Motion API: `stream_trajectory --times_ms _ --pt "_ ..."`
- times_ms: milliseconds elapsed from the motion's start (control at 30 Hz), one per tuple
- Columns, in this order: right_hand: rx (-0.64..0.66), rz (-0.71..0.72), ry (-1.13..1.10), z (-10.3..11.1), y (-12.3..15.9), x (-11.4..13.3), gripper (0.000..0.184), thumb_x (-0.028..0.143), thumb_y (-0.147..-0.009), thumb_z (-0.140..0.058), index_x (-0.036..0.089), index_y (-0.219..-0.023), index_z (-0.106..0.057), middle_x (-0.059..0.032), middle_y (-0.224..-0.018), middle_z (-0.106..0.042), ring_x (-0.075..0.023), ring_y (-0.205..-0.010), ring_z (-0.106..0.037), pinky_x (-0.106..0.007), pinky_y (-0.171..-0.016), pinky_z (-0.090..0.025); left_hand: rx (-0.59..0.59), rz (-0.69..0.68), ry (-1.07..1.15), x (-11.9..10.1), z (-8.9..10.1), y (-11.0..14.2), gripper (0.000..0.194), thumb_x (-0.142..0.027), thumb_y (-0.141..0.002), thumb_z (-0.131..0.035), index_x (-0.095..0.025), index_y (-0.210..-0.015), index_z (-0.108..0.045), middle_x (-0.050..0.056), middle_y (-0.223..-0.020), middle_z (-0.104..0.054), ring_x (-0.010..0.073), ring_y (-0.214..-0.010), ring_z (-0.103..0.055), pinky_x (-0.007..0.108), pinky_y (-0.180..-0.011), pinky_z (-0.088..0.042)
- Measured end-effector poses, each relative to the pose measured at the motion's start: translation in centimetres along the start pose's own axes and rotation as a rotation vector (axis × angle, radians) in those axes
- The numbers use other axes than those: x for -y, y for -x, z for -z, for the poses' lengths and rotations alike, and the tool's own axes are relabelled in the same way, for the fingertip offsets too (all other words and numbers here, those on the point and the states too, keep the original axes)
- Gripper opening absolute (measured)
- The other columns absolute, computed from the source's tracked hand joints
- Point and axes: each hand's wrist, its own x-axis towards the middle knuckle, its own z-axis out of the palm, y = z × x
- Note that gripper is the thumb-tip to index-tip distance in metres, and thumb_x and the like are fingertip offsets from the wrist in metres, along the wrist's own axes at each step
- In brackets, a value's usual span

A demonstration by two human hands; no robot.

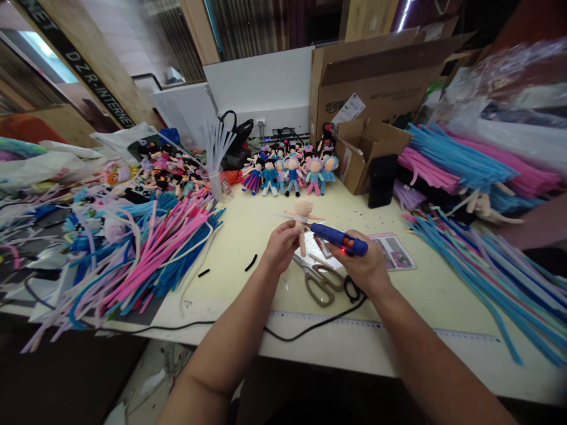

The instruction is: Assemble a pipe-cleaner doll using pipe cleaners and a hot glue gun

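Observation:
My left hand (283, 243) pinches a small peach-coloured doll (303, 209) by its lower body, holding it upright above the table. The doll has a round head, thin arms and a whitish band round its middle. In my right hand (365, 262) is a blue glue gun (339, 236) with a lit red light. Its nozzle points left and is close to the doll's body; whether they touch I cannot tell. Below the hands lie scissors (321, 283) with grey-brown handles, partly over a white sheet. A phone-like card (394, 251) with a pink edge lies right of my right hand.
Pipe cleaners (146, 254) in many colours are heaped at left, with more bundles (478, 260) at right. Several finished dolls (292, 174) stand at the back beside an open cardboard box (370, 150). A black cord (301, 338) and a ruler (434, 332) run along the front edge.

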Motion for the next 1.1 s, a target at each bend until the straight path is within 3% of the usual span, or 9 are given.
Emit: stream_trajectory --times_ms 633,900,1100 --pt "-0.008 0.011 0.012 0.1 -0.1 0.2 0.033 0.045 -0.073 -0.062 0.023 -0.057 -0.042 0.0040 -0.053 -0.047 -0.0125 -0.050 -0.044 -0.025 -0.048 -0.033 -0.003 0.006 -0.009 -0.1 0.0 0.0 0.019 -0.025 -0.060 -0.072 -0.014 -0.074 -0.065 0.001 -0.070 -0.061 0.0090 -0.062 -0.053 0.022 -0.061 -0.040" --pt "0.009 0.007 0.001 0.0 -0.2 -0.1 0.035 0.047 -0.073 -0.063 0.023 -0.058 -0.042 0.0040 -0.055 -0.047 -0.0127 -0.052 -0.044 -0.025 -0.051 -0.033 -0.064 -0.013 -0.009 -0.3 -0.3 0.1 0.020 -0.024 -0.057 -0.073 -0.016 -0.070 -0.060 -0.003 -0.064 -0.054 0.0072 -0.058 -0.048 0.021 -0.058 -0.038" --pt "0.001 -0.037 -0.009 1.5 -0.1 -0.5 0.037 0.053 -0.075 -0.062 0.022 -0.062 -0.048 0.0027 -0.061 -0.052 -0.0134 -0.056 -0.047 -0.026 -0.053 -0.035 -0.090 -0.079 -0.005 -0.5 0.0 -0.1 0.020 -0.024 -0.058 -0.072 -0.017 -0.071 -0.058 -0.005 -0.063 -0.050 0.0068 -0.056 -0.044 0.021 -0.055 -0.035"
